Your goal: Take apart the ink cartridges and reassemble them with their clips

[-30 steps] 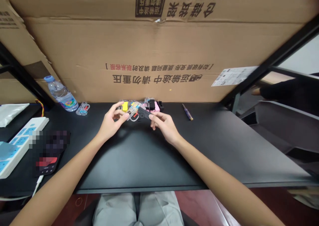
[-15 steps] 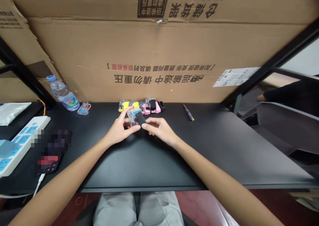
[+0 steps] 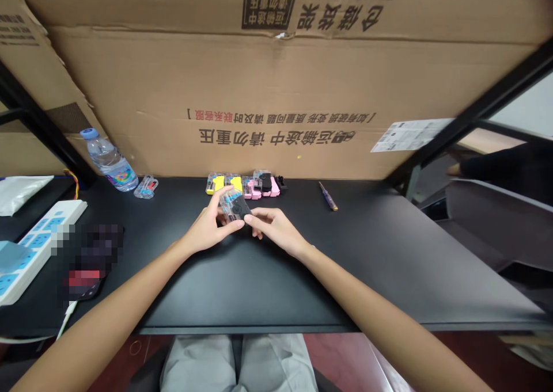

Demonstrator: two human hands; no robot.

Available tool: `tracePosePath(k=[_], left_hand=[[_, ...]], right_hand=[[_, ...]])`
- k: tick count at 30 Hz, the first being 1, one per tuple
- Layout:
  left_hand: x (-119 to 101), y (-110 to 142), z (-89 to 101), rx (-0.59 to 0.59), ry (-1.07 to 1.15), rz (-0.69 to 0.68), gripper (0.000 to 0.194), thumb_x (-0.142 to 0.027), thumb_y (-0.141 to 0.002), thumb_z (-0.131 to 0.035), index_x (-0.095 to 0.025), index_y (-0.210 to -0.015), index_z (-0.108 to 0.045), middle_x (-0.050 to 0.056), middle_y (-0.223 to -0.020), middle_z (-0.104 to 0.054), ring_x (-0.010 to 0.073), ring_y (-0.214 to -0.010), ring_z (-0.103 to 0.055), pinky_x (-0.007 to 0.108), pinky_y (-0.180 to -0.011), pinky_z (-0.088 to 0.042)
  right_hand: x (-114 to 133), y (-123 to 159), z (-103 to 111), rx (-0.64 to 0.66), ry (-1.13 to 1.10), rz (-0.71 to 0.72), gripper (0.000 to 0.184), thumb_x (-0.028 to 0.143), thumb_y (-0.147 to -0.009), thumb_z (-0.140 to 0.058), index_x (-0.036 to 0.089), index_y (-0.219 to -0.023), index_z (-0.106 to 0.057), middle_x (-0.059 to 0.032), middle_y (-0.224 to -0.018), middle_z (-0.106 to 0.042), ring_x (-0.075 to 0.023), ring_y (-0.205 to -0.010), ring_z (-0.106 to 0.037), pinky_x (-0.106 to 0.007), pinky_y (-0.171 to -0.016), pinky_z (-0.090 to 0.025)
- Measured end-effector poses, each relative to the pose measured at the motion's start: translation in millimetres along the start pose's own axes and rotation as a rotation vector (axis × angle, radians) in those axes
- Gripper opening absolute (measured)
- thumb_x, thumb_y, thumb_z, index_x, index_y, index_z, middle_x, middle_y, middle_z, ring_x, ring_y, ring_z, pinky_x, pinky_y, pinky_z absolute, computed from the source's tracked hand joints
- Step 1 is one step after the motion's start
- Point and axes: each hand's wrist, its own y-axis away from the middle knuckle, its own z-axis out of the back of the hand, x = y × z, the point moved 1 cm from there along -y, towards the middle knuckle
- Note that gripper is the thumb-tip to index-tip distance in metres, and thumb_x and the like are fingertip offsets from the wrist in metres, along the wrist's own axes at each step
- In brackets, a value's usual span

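Note:
Between my two hands, a little above the black table, is a small flat clear-plastic device with a black panel (image 3: 237,206) and blue parts showing inside. My left hand (image 3: 211,224) grips its left side, thumb at the lower edge and index finger along the top. The fingers of my right hand (image 3: 275,226) pinch its lower right corner at the black panel. Just behind stands a row of similar clear devices with yellow (image 3: 219,182), pink (image 3: 271,188) and black panels. Some fingertips are hidden behind the held device.
A water bottle (image 3: 110,162) and a clear plastic piece (image 3: 146,187) are at the back left. A screwdriver (image 3: 328,196) lies right of the row. At left are a power strip (image 3: 64,213) and a phone (image 3: 93,265) with a cable. Cardboard (image 3: 276,81) walls the back.
The held device has tilted slightly, and my right fingers have shifted a little left along its corner. The view has moved slightly; the things on the table stay in place.

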Motion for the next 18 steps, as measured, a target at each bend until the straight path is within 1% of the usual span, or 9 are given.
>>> tracePosePath(k=[2,3,5,8,10,11,13,15,18], left_hand=[[0,-3,2.9,-0.028,0.081,0.045,0.089,-0.044,-0.091,-0.081,-0.027,-0.162,-0.031,0.009,-0.119,-0.076,0.0221,-0.091,-0.076,0.035,-0.079,-0.059],[0,-4,4.7,-0.047,0.134,0.074,0.091,-0.044,-0.09,-0.082,-0.026,-0.162,-0.03,0.009,-0.12,-0.076,0.0219,-0.091,-0.076,0.035,-0.08,-0.059],[-1,-7,8.5,-0.082,0.226,0.145,0.097,-0.047,-0.087,-0.084,-0.024,-0.162,-0.027,0.009,-0.116,-0.077,0.0207,-0.088,-0.076,0.033,-0.078,-0.059],[0,-9,12.8,-0.073,0.268,0.249,0.11,-0.051,-0.085,-0.085,-0.019,-0.167,-0.02,0.003,-0.09,-0.077,0.0173,-0.073,-0.07,0.03,-0.069,-0.054],[1,-10,14.1,-0.038,0.265,0.284,0.116,-0.054,-0.086,-0.085,-0.016,-0.171,-0.015,-0.003,-0.074,-0.071,0.0148,-0.065,-0.064,0.028,-0.067,-0.05],[2,-10,14.4,-0.022,0.267,0.288,0.118,-0.055,-0.087,-0.084,-0.015,-0.172,-0.013,-0.004,-0.07,-0.069,0.014,-0.062,-0.062,0.028,-0.066,-0.049],[4,-11,14.8,-0.01,0.279,0.281,0.122,-0.061,-0.088,-0.081,-0.015,-0.174,-0.008,-0.004,-0.07,-0.07,0.0131,-0.059,-0.06,0.027,-0.064,-0.048],[6,-13,15.8,-0.007,0.284,0.271,0.121,-0.066,-0.091,-0.075,-0.015,-0.174,-0.003,-0.001,-0.074,-0.074,0.013,-0.057,-0.06,0.027,-0.061,-0.047],[9,-14,18.7,-0.017,0.258,0.273,0.116,-0.066,-0.094,-0.071,-0.017,-0.175,-0.003,0.001,-0.075,-0.075,0.0129,-0.056,-0.061,0.027,-0.06,-0.046]], right_hand=[[-1,-2,1,-0.024,-0.075,0.034,0.049,0.061,-0.087,-0.082,0.019,-0.112,-0.076,-0.0016,-0.079,-0.071,-0.016,-0.065,-0.064,-0.031,-0.062,-0.054],[-1,-2,1,-0.034,-0.117,0.057,0.053,0.058,-0.087,-0.083,0.021,-0.124,-0.073,-0.0032,-0.088,-0.074,-0.0173,-0.07,-0.067,-0.032,-0.064,-0.057],[0,-2,-1,-0.019,-0.179,0.101,0.061,0.053,-0.087,-0.085,0.025,-0.138,-0.066,-0.0059,-0.105,-0.077,-0.0196,-0.08,-0.073,-0.034,-0.068,-0.061],[1,2,-6,0.083,-0.211,0.099,0.051,0.046,-0.089,-0.086,0.027,-0.133,-0.07,-0.0078,-0.117,-0.077,-0.0217,-0.094,-0.076,-0.037,-0.08,-0.064],[1,3,-8,0.12,-0.25,0.063,0.043,0.046,-0.091,-0.084,0.026,-0.128,-0.075,-0.0076,-0.115,-0.078,-0.0226,-0.1,-0.076,-0.039,-0.086,-0.064],[0,3,-9,0.115,-0.283,0.045,0.042,0.046,-0.091,-0.083,0.026,-0.127,-0.076,-0.0074,-0.112,-0.079,-0.0229,-0.102,-0.077,-0.039,-0.09,-0.064],[-4,0,-8,0.067,-0.358,0.029,0.042,0.047,-0.09,-0.084,0.025,-0.126,-0.078,-0.0065,-0.105,-0.081,-0.0233,-0.103,-0.077,-0.042,-0.097,-0.062],[-7,-5,-5,-0.013,-0.417,0.041,0.043,0.046,-0.088,-0.086,0.025,-0.125,-0.079,-0.0057,-0.102,-0.082,-0.0238,-0.103,-0.078,-0.044,-0.105,-0.059],[-11,-17,-1,-0.123,-0.438,0.073,0.039,0.044,-0.084,-0.089,0.025,-0.118,-0.081,-0.0056,-0.103,-0.083,-0.0261,-0.11,-0.078,-0.048,-0.114,-0.054]])
